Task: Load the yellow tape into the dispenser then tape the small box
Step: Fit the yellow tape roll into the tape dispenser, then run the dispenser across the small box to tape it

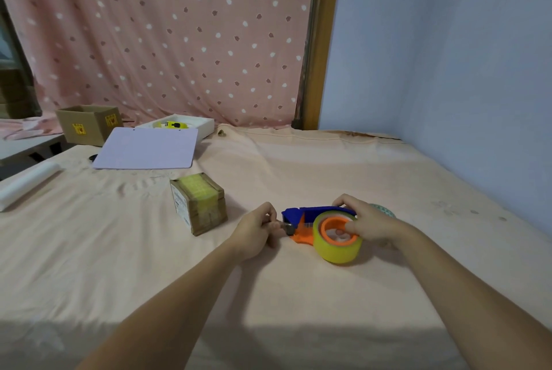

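Both hands grip the dispenser, yellow tape seemingly mounted.

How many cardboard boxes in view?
2. A small box with yellow tape over its top stands mid-table, left of the left hand. A larger open box sits at the far left edge. Others may be out of frame.

Pale roll mostly hidden behind the right hand.

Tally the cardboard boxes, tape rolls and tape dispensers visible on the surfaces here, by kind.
Cardboard boxes: 2, the small box and the open box
Tape rolls: 2, the yellow tape and a greenish roll behind the right hand
Dispensers: 1, the dispenser
Total: 5
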A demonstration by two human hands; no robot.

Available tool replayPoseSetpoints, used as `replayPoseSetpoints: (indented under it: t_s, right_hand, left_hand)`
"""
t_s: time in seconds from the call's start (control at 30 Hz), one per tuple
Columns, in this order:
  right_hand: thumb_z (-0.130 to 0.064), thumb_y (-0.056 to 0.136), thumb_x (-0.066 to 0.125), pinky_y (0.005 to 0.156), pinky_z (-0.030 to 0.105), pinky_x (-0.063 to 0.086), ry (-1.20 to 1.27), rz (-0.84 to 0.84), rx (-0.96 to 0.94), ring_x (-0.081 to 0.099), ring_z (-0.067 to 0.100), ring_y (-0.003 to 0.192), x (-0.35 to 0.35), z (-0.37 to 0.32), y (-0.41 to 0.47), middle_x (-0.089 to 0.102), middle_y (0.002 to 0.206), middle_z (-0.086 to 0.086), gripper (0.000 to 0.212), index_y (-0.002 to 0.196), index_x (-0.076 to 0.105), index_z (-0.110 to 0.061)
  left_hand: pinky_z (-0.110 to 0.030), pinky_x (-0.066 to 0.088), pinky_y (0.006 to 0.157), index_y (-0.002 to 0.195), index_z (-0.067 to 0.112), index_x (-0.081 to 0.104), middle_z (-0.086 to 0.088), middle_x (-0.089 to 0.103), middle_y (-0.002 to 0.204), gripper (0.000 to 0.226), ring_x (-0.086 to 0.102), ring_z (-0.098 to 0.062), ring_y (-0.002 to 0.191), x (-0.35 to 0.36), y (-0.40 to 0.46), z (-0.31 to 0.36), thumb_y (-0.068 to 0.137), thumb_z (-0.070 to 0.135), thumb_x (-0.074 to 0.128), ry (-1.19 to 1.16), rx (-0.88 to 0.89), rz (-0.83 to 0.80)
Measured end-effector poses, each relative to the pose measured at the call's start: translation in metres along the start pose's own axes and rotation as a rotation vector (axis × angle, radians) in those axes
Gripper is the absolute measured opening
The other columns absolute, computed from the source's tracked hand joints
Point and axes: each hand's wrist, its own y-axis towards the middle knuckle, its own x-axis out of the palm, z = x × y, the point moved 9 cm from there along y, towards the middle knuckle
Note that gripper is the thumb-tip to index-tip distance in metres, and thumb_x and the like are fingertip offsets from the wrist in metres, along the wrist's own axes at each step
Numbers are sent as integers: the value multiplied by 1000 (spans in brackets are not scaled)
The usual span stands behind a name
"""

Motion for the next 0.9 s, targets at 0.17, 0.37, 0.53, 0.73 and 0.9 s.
replayPoseSetpoints:
  t_s: [0.17,0.37,0.53,0.73,0.9]
  right_hand:
    - [14,83,63,63,17,51,121,68,-74,67,-2,78,-9,-6,-15,63,121,6,44,112,59,-20]
    - [10,83,62,77,18,50,-17,57,-184,64,7,98,-11,-19,-29,68,124,-2,41,101,49,-25]
    - [7,73,63,84,42,50,-187,56,-264,60,24,97,-3,-31,-40,63,113,0,52,86,38,-37]
    - [-19,75,80,71,21,45,-188,11,-287,55,16,89,1,-35,-50,52,106,-4,40,92,46,-29]
    - [-52,74,82,62,19,41,18,149,-214,52,5,72,-6,-28,-53,58,94,-1,44,83,46,-29]
  left_hand:
    - [-20,44,60,85,10,52,5,66,81,15,56,-13,59,-5,1,1,96,8,61,-19,22,61]
    - [-23,45,60,101,18,55,-11,78,80,10,61,-12,62,1,-2,-3,97,17,64,-118,-12,-35]
    - [-21,50,69,90,11,73,-4,76,81,9,66,-9,70,5,-7,-1,91,2,70,-176,-44,-103]
    - [-14,50,70,104,6,78,12,78,76,29,67,1,69,7,-16,1,88,-12,62,-122,-88,-185]
    - [-11,44,59,76,14,78,-8,75,73,29,61,-7,63,6,-19,6,92,4,57,-234,-169,-81]
